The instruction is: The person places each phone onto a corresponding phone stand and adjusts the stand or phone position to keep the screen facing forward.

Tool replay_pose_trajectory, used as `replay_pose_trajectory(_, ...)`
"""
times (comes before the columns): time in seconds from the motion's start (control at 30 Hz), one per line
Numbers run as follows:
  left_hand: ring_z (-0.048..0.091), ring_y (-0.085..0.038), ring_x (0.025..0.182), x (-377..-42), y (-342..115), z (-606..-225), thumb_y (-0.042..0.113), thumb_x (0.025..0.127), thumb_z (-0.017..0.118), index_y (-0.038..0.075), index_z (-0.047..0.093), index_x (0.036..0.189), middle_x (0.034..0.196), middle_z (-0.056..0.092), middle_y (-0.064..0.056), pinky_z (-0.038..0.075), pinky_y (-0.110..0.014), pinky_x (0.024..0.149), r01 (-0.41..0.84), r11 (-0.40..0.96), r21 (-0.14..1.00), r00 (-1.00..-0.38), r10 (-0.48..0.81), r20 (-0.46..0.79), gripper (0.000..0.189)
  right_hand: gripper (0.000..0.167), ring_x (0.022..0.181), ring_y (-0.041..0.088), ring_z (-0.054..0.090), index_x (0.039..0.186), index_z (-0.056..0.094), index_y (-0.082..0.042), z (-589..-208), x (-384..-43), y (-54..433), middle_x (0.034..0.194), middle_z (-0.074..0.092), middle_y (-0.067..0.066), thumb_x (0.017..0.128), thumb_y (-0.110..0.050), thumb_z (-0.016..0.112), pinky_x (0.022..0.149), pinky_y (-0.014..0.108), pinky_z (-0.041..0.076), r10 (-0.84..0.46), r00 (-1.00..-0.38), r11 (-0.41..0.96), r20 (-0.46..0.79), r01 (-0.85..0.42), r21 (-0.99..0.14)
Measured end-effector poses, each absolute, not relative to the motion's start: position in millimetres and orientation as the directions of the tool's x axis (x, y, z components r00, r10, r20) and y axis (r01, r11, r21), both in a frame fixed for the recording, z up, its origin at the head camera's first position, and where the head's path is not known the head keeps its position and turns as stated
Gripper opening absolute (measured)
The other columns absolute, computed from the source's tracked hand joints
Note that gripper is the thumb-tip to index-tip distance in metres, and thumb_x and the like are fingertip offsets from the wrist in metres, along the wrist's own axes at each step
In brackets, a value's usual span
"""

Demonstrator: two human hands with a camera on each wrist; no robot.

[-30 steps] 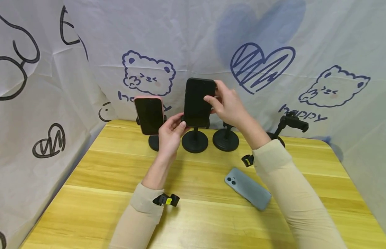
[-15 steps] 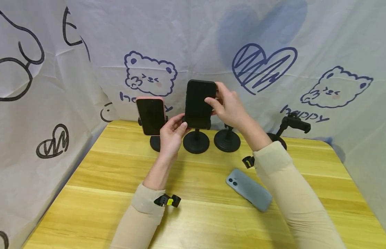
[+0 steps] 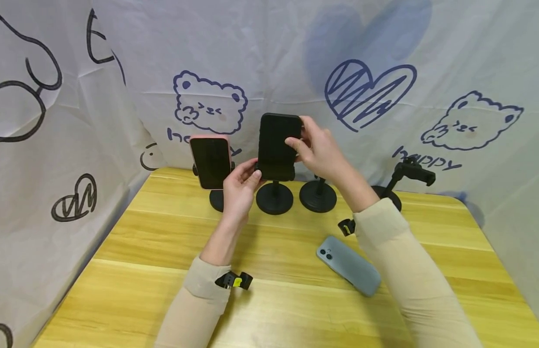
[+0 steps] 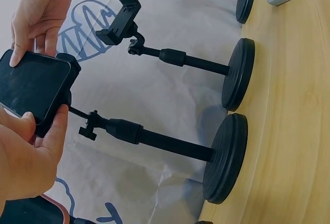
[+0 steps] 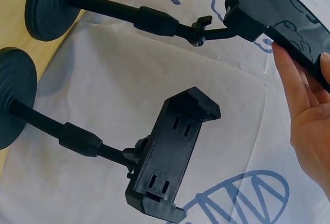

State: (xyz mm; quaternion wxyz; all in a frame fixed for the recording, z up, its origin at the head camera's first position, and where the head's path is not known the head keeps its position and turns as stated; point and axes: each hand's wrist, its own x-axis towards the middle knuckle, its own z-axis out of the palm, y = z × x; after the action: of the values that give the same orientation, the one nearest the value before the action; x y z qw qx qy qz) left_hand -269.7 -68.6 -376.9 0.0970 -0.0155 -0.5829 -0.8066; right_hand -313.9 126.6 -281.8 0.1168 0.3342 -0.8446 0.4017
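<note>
A black smartphone (image 3: 280, 139) stands upright, screen facing me, its lower end in the clamp of a black phone stand (image 3: 274, 198). My left hand (image 3: 240, 187) pinches the clamp's left end by the phone's lower corner, thumb in front. My right hand (image 3: 319, 147) holds the phone's right edge, with the thumb on the screen side and the fingers behind. Seen from the left wrist, the phone (image 4: 36, 85) sits between both hands. In the right wrist view, its lower end meets the clamp (image 5: 245, 10). How firmly the clamp grips is hidden.
A pink-cased phone (image 3: 211, 162) is mounted on another stand at left. To the right are a stand (image 3: 318, 197) with a bare clamp (image 5: 172, 154) and a further stand (image 3: 410, 171). A grey-blue phone (image 3: 349, 265) lies face down on the wooden table (image 3: 286, 309). Printed cloth (image 3: 286, 58) hangs behind.
The phone's top has dropped very slightly, and the right hand with it. Both hands keep their holds. The whole head view has shifted a little.
</note>
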Motion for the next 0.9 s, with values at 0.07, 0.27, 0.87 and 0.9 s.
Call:
replay_pose_trajectory(0.07,0.069,-0.016,0.099,-270.0,-68.5,-377.7,-0.004,0.103,0.058,-0.002,0.063,0.138,0.124,0.065,-0.018,0.059,-0.030,0.094,0.175,-0.305,0.936,-0.981,-0.136,0.139,0.035,0.035,0.071,0.030,0.069,0.133,0.048,0.004,-282.3,-314.3,126.8,0.080,0.061,0.017,0.106,-0.014,0.061,0.066,0.039,0.064,-0.471,-0.745,0.450,0.473,-0.664,-0.598)
replay_pose_trajectory(0.27,0.068,-0.017,0.101,-270.0,-68.6,-378.2,-0.003,0.103,0.059,-0.001,0.063,0.137,0.124,0.066,-0.017,0.059,-0.030,0.095,0.183,-0.293,0.938,-0.979,-0.141,0.147,0.034,0.035,0.073,0.030,0.070,0.133,0.048,0.005,-282.9,-315.0,127.2,0.085,0.066,0.018,0.106,-0.013,0.061,0.065,0.041,0.064,-0.481,-0.726,0.435,0.492,-0.684,-0.585)
replay_pose_trajectory(0.87,0.068,-0.019,0.105,-269.9,-68.1,-375.9,-0.004,0.103,0.058,-0.003,0.063,0.137,0.124,0.065,-0.019,0.058,-0.030,0.096,0.188,-0.290,0.938,-0.978,-0.143,0.151,0.035,0.037,0.078,0.030,0.072,0.135,0.047,0.005,-283.7,-314.7,128.3,0.091,0.068,0.020,0.105,-0.012,0.061,0.065,0.038,0.064,-0.470,-0.743,0.430,0.476,-0.664,-0.612)
replay_pose_trajectory(0.9,0.068,-0.019,0.105,-270.0,-68.1,-376.1,-0.004,0.103,0.058,-0.003,0.063,0.137,0.124,0.065,-0.019,0.058,-0.030,0.096,0.188,-0.290,0.938,-0.978,-0.143,0.152,0.035,0.038,0.078,0.030,0.072,0.135,0.047,0.005,-283.5,-314.4,128.3,0.091,0.068,0.019,0.105,-0.012,0.061,0.065,0.038,0.064,-0.470,-0.745,0.432,0.474,-0.662,-0.612)
